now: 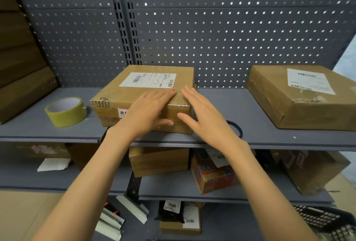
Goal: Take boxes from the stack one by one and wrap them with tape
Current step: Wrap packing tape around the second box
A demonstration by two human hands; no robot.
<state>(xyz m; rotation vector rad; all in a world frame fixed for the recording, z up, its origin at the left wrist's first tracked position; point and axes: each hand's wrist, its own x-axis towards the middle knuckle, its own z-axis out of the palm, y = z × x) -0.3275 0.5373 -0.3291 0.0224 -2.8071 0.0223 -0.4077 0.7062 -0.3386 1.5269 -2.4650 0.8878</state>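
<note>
The cardboard box sits on the grey shelf in front of me, its white label facing up. My left hand lies flat over its near right corner, fingers straight on the shiny tape there, thumb down the front face. My right hand is spread wide just beside the box's right edge; I can't quite tell whether it touches. It holds nothing. The tape roll stands left of the box. A second taped box rests well apart at the right.
</note>
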